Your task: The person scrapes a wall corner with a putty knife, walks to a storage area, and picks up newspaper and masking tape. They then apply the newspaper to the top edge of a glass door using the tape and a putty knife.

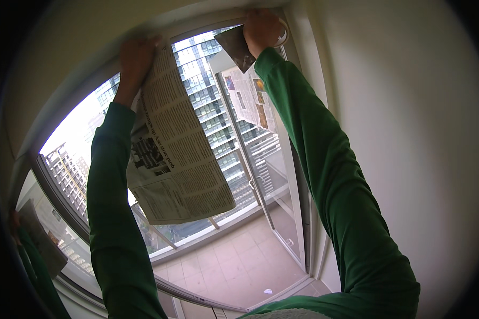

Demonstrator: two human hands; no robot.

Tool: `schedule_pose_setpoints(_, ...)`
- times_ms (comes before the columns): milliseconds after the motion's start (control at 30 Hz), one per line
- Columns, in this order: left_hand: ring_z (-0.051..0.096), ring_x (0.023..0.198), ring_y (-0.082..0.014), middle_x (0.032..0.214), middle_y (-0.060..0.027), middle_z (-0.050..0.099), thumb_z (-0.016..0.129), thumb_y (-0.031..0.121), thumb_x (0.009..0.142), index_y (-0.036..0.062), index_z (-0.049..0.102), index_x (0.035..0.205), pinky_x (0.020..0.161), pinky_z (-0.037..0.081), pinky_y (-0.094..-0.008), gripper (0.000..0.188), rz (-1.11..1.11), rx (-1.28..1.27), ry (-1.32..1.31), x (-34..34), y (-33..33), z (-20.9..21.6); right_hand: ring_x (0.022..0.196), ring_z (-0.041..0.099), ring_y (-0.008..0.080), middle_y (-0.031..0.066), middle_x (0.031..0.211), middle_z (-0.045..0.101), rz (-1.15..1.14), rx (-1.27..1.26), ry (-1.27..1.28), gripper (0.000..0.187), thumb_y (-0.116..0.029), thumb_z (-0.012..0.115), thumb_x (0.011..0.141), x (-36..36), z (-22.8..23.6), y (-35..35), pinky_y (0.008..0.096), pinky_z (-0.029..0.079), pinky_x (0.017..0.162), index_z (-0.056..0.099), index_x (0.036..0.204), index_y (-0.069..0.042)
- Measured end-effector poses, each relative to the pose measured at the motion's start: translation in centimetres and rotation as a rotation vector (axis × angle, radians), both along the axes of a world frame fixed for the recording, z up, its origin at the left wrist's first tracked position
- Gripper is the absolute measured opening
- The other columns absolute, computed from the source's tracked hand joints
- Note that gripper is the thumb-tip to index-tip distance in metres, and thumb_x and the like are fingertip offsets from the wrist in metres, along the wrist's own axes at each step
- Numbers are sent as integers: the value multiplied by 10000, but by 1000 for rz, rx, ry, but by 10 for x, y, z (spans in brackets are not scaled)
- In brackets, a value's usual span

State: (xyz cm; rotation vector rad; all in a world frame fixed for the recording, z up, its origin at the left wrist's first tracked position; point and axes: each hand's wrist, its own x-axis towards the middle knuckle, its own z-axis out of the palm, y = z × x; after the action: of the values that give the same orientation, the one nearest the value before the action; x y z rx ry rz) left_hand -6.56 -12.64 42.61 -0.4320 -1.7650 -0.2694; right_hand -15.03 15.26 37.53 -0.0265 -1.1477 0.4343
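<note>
Far left, at about 8 o'clock in the view: a reflection in the side pane (pixel 42 212) shows a green sleeve and a grey sheet; detail is too dim to tell more.

My left hand (pixel 135 58) is raised at about 11 o'clock, palm flat and fingers pressed onto the top edge of a newspaper sheet (pixel 178 154), pinning it against the window glass (pixel 218 122) just under the upper frame (pixel 197 24). Not a closed grip: the hand bears on the paper rather than wrapping it. The sheet hangs down from the hand, tilted, its lower edge toward 6 o'clock, printed side facing me.

At about 12 o'clock my right hand (pixel 262 29) is up at the top frame, fingers curled. A roll of tape (pixel 283 36) sits at its right side, touching the hand; whether the fingers pass through it I cannot tell. Below this hand a second newspaper sheet (pixel 250 98) lies on the glass, its dark upper corner folded just beside my wrist.

Both sleeves are green. Through the glass: tower blocks (pixel 202 85) and a tiled balcony floor (pixel 234 260). At 3 o'clock, a plain white wall (pixel 410 133).
</note>
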Motion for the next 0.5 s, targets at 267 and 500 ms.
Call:
schedule_pose_setpoints(267,674,729,-326,765,-197,680,618,451,797,12,712,900,739,498,-406,461,-29,18,13,3,0,-4,788,636,379,209,839,666,450,-179,34,312,-285,509,840,11,2,-7,447,491,737,708,810,-47)
schedule_pose_setpoints(500,683,730,-298,788,-186,692,638,462,783,26,723,916,749,511,-390,464,-77,-2,41,-10,-10,-5,786,668,345,195,815,686,719,-258,35,297,-311,624,783,21,-5,-8,412,499,761,722,855,-40)
